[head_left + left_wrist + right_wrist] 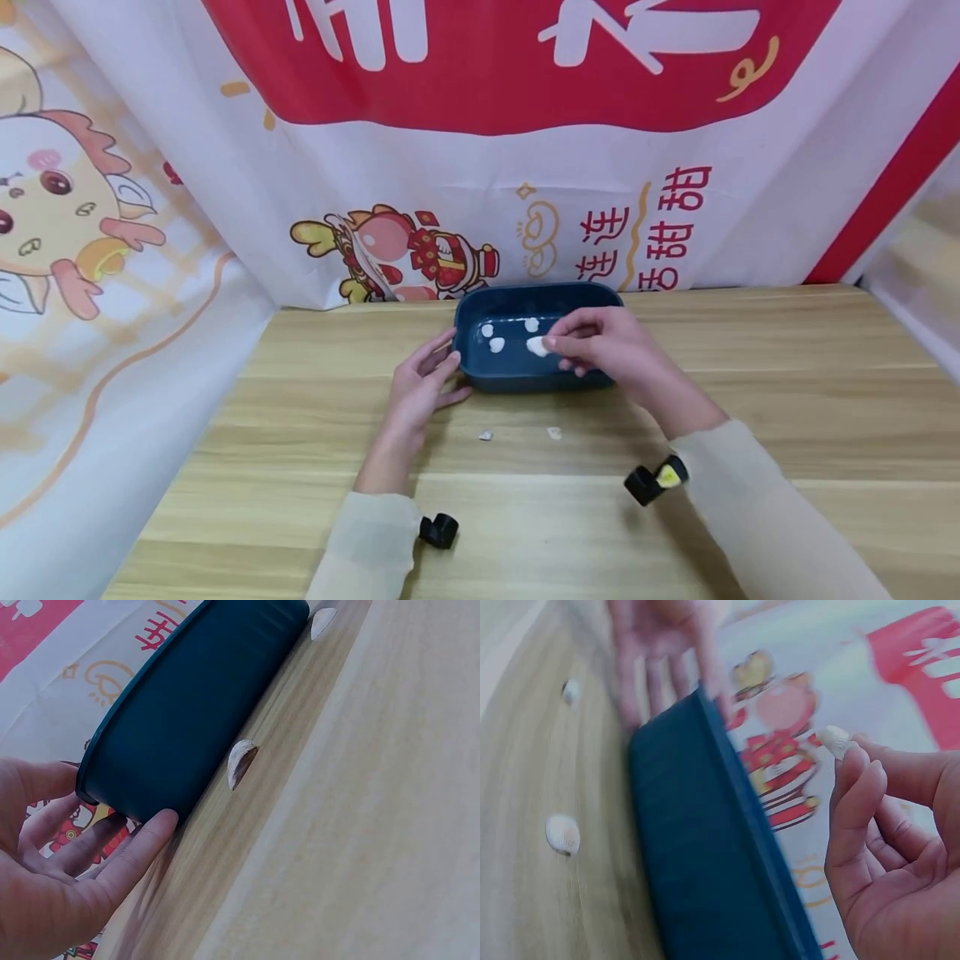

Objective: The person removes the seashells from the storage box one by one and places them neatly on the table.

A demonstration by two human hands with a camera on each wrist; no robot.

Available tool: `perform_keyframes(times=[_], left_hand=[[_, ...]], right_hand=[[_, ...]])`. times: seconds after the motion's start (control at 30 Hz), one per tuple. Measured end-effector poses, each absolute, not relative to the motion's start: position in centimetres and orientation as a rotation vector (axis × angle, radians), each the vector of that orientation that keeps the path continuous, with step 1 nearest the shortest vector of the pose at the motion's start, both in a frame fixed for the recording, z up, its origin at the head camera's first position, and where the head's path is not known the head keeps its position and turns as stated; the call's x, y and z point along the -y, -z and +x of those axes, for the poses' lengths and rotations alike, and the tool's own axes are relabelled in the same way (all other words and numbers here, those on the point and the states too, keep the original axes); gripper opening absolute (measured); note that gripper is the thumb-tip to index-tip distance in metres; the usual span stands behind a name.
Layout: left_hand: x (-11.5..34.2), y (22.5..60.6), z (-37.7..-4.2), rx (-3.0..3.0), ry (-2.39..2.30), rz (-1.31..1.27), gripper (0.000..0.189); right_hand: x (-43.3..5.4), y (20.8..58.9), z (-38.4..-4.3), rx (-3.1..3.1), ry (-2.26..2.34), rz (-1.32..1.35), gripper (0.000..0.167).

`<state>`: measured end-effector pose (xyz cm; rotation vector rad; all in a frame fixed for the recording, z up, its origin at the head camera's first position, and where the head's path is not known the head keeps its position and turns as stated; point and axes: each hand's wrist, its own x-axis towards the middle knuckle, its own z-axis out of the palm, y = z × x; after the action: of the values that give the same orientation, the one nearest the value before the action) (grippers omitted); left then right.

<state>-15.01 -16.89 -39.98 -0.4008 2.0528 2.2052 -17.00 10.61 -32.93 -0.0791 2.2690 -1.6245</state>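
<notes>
A dark blue rectangular basin [517, 383] stands on the wooden table against the curtain. Three white seashells lie inside it, among them a shell [497, 344] near its left end. Over the basin my right hand [611, 346] pinches another white seashell [834, 740] between thumb and fingers. My left hand [416, 387] rests at the basin's left end, its fairly straight fingers touching the rim and lower wall. Two more shells lie on the table in front of the basin: a left shell [241, 763] and a right shell [562, 834].
Behind the wooden table [525, 517] hangs a printed white and red curtain [450, 192]. A patterned cloth [90, 333] hangs along the left side. Each wrist carries a small black device, such as the left device [439, 531].
</notes>
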Motion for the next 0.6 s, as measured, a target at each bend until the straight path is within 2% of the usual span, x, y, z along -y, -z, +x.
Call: perform_keyframes(times=[0.27, 0.6], left_hand=[[16.7, 39.9, -15.0, -2.031, -2.223, -0.362, 0.039], [17.2, 39.7, -14.8, -2.058, -2.216, -0.407, 0.038]], right_hand=[[-14.0, 34.0, -13.5, -2.184, 1.753, -0.124, 0.030], [-14.9, 37.8, -12.2, -2.129, 1.732, -0.031, 0.028]])
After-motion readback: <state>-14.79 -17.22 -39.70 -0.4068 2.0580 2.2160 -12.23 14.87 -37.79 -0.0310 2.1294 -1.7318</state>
